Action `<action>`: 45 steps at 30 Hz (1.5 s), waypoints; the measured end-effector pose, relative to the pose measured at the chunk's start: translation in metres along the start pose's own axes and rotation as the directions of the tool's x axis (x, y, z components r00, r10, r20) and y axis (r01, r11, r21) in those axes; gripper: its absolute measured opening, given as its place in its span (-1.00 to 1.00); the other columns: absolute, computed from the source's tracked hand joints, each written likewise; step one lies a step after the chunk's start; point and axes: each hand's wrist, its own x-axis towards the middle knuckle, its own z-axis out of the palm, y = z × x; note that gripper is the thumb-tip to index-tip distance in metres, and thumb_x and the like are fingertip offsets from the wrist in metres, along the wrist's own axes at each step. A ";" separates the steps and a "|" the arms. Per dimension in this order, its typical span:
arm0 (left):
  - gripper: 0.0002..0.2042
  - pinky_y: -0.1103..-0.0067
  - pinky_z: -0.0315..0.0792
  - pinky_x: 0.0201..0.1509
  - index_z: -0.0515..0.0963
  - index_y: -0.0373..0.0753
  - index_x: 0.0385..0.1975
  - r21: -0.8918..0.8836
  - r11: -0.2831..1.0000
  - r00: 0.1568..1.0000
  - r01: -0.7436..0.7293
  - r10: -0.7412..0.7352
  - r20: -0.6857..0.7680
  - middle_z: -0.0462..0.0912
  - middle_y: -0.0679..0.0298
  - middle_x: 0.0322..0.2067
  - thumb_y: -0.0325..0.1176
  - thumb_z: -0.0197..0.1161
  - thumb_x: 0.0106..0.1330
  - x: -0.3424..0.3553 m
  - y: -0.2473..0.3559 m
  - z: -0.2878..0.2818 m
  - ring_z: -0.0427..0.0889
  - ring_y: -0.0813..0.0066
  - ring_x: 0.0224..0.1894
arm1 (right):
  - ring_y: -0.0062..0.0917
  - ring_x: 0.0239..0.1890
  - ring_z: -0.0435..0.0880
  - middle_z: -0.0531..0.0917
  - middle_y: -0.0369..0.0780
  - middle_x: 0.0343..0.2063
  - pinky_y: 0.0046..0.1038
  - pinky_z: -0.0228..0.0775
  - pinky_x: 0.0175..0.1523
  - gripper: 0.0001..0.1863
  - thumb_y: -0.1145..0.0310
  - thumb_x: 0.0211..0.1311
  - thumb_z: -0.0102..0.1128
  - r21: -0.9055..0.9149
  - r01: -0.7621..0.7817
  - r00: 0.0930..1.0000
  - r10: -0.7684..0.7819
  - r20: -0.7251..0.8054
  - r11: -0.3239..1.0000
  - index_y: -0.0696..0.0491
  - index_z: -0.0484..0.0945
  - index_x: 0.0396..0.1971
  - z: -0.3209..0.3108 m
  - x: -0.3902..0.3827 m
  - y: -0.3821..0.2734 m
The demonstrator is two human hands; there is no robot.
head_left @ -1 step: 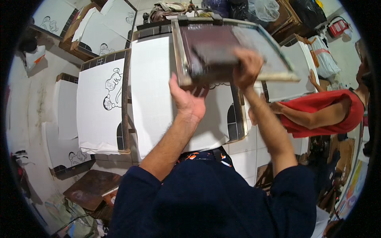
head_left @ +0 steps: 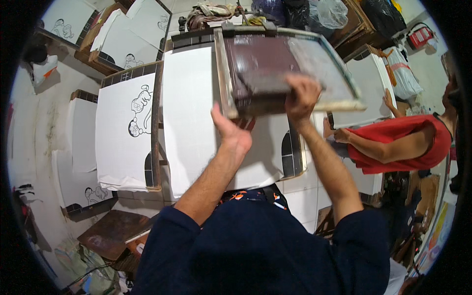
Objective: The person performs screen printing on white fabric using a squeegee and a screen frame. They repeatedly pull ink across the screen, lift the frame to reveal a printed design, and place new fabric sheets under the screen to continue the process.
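Observation:
A wooden-edged printing screen (head_left: 224,73), with maroon and pale grey mesh, is tilted over a white cloth-covered board (head_left: 189,113). My left hand (head_left: 233,135) grips its near left corner, thumb outside and fingers under the frame, partly hidden. Across the screen's near part, my right hand (head_left: 302,96) is closed on a dark squeegee (head_left: 265,87), which is smeared by motion. At the screen's far edge, dark hinge clamps (head_left: 269,27) join it to the board's end.
On the left, another board (head_left: 123,108) bears white fabric with a black line drawing of cartoon animals. A co-worker in a red top (head_left: 393,140) stands at the right, by another white board (head_left: 366,73). Plastic bags (head_left: 329,12) lie beyond the screen.
The screen's near edge has come down and slightly toward me. Both my hands have shifted nearer with it, the right one also a little to the left.

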 end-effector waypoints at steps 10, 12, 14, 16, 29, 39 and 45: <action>-0.05 0.00 0.05 0.56 0.14 -0.48 0.47 0.971 0.129 0.875 -0.203 0.468 0.120 0.31 -0.17 0.41 0.04 0.45 0.27 0.068 -0.042 -0.154 0.27 -0.04 0.48 | -0.27 0.05 0.49 0.58 -0.29 -0.13 -0.13 0.18 0.29 -0.35 0.55 -0.29 0.49 -0.075 -0.218 0.802 0.222 0.554 0.973 -0.09 0.63 -0.01 0.074 -0.071 0.055; 0.05 -0.03 -0.03 0.59 0.08 -0.48 0.50 0.861 -0.377 0.741 -0.343 0.454 0.494 0.27 -0.21 0.43 0.04 0.54 0.19 0.074 -0.045 -0.159 0.21 -0.08 0.52 | -0.28 0.03 0.49 0.57 -0.27 -0.15 -0.16 0.19 0.26 -0.35 0.53 -0.26 0.53 -0.094 -0.185 0.798 0.205 0.566 0.978 -0.11 0.63 0.00 0.107 -0.063 0.078; 0.13 -0.05 -0.08 0.61 0.06 -0.47 0.51 0.674 -0.648 0.690 -0.355 0.305 0.656 0.24 -0.23 0.44 0.10 0.58 0.11 0.083 -0.044 -0.162 0.18 -0.10 0.54 | -0.29 0.03 0.50 0.58 -0.27 -0.15 -0.17 0.21 0.26 -0.36 0.52 -0.25 0.55 -0.108 -0.159 0.814 0.192 0.549 0.981 -0.12 0.63 0.00 0.145 -0.051 0.100; 0.21 -0.10 -0.13 0.61 0.00 -0.49 0.52 0.641 -0.665 0.664 -0.384 0.284 0.692 0.20 -0.26 0.46 0.13 0.61 0.06 0.092 -0.041 -0.164 0.15 -0.11 0.56 | -0.30 0.04 0.51 0.58 -0.27 -0.15 -0.17 0.22 0.24 -0.36 0.49 -0.25 0.57 -0.105 -0.135 0.832 0.170 0.527 0.985 -0.13 0.63 0.00 0.184 -0.035 0.122; 0.16 -0.18 -0.01 0.55 0.03 -0.62 0.45 0.622 -0.691 0.650 -0.368 0.287 0.704 0.30 -0.35 0.38 -0.02 0.64 0.04 0.095 -0.044 -0.164 0.25 -0.19 0.51 | -0.35 0.04 0.56 0.58 -0.33 -0.16 -0.16 0.29 0.14 -0.55 0.38 0.01 0.48 -0.130 0.029 0.829 0.049 0.557 0.991 -0.15 0.55 -0.06 0.294 -0.002 0.154; 0.17 -0.10 -0.14 0.61 -0.01 -0.51 0.50 0.630 -0.681 0.639 -0.373 0.304 0.707 0.21 -0.25 0.46 0.06 0.58 0.07 0.102 -0.046 -0.169 0.13 -0.07 0.57 | -0.35 0.06 0.52 0.56 -0.33 -0.10 -0.18 0.25 0.23 -0.50 0.45 -0.09 0.43 0.268 0.210 0.526 -0.340 0.780 0.940 -0.18 0.54 -0.05 0.180 -0.045 0.116; 0.12 -0.04 -0.13 0.63 0.01 -0.50 0.51 0.626 -0.679 0.622 -0.384 0.310 0.719 0.21 -0.19 0.47 -0.01 0.57 0.10 0.101 -0.045 -0.168 0.15 -0.04 0.57 | -0.33 0.02 0.51 0.55 -0.30 -0.16 -0.18 0.26 0.22 -0.58 0.45 -0.02 0.40 0.236 0.148 0.556 -0.279 0.783 0.960 -0.15 0.57 -0.10 0.102 -0.081 0.076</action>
